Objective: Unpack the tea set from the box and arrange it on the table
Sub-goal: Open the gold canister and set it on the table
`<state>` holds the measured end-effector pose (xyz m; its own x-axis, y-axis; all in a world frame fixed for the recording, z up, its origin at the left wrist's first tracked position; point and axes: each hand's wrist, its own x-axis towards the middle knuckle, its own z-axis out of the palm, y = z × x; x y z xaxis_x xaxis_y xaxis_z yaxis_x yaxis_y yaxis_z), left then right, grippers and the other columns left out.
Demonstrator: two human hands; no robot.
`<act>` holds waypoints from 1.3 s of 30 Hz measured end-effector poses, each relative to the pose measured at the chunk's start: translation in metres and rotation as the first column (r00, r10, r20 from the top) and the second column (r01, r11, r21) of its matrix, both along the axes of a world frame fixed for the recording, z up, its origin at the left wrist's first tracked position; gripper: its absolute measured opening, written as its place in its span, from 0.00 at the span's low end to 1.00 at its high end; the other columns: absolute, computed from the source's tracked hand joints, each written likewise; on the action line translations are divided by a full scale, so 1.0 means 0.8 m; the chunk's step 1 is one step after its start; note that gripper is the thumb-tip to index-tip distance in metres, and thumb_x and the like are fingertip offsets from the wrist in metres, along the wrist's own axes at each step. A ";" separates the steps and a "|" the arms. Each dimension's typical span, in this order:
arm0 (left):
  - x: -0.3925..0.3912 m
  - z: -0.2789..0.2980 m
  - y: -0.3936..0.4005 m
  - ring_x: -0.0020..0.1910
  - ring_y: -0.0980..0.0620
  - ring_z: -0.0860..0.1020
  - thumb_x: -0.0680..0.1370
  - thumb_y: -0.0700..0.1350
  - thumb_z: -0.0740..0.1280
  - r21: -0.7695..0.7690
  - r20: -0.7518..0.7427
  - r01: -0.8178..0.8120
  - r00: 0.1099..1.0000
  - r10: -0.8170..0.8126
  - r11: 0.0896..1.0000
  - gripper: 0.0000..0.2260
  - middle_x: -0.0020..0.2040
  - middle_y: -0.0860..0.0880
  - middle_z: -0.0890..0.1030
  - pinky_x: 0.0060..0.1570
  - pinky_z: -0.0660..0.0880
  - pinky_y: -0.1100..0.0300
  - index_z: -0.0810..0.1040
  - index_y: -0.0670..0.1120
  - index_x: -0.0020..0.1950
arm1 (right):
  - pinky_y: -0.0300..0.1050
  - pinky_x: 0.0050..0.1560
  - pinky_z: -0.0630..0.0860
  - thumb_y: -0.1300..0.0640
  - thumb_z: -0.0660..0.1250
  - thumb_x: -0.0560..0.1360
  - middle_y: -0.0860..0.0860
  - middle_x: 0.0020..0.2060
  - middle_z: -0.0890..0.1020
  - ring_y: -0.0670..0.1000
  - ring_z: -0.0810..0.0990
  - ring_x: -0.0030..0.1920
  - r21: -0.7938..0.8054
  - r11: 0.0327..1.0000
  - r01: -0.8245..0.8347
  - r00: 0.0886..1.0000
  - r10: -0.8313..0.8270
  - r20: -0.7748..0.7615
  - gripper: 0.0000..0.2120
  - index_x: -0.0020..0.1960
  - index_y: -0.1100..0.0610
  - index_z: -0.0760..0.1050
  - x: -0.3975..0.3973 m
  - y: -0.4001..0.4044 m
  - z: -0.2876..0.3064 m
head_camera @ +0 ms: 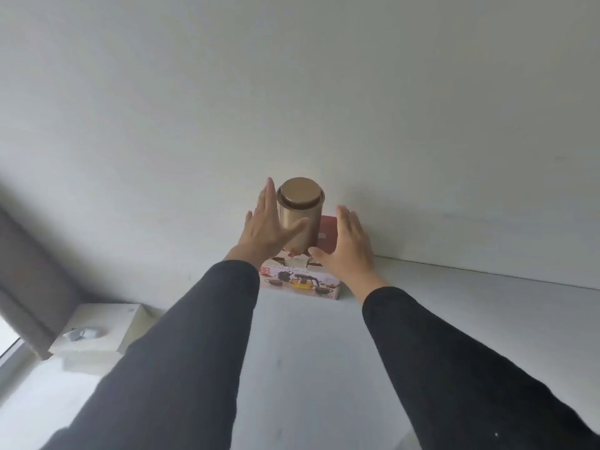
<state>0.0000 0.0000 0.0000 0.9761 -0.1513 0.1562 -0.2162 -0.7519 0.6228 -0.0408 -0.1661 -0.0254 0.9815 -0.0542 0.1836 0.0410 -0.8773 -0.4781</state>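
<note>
Reaching over the box [300, 282] at twelve o'clock, my left hand [266, 230] touches the tin [300, 216] with straight fingers; my right hand [349, 246] is spread, empty.

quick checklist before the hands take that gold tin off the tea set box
1. Tin upright on the box, lid on: ok.
2. Left hand open, flat beside the tin: ok.
3. Right hand open, set apart from the tin: ok.
4. Firm grip on the tin: not ok, no fingers curled round it.
5. Bare table to the right for setting it down: ok.
6. Red item behind the tin, touching or apart: cannot tell.
</note>
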 end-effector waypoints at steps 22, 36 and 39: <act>0.017 0.009 -0.095 0.56 0.51 0.73 0.64 0.57 0.75 -0.429 -0.133 0.128 0.970 -0.203 0.894 0.38 0.57 0.52 0.74 0.50 0.70 0.60 0.63 0.48 0.68 | 0.43 0.54 0.72 0.52 0.75 0.68 0.48 0.64 0.74 0.52 0.74 0.62 0.316 0.939 0.137 0.982 -0.170 0.078 0.36 0.70 0.53 0.61 -0.005 -0.047 0.013; -0.067 0.015 -0.451 0.60 0.53 0.76 0.55 0.61 0.76 -0.473 -0.203 0.481 0.756 -0.622 0.739 0.44 0.60 0.56 0.77 0.60 0.75 0.51 0.66 0.56 0.68 | 0.45 0.63 0.71 0.53 0.78 0.63 0.44 0.64 0.73 0.47 0.70 0.67 0.448 0.813 0.372 0.928 -0.320 -0.190 0.41 0.69 0.48 0.59 -0.151 -0.404 0.023; -0.088 -0.008 -0.534 0.61 0.54 0.75 0.55 0.61 0.76 -0.490 -0.213 0.461 0.760 -0.614 0.740 0.46 0.61 0.57 0.77 0.62 0.73 0.54 0.64 0.56 0.70 | 0.41 0.57 0.69 0.54 0.78 0.64 0.45 0.62 0.74 0.48 0.72 0.64 0.441 0.806 0.394 0.919 -0.341 -0.199 0.40 0.69 0.48 0.59 -0.166 -0.480 0.002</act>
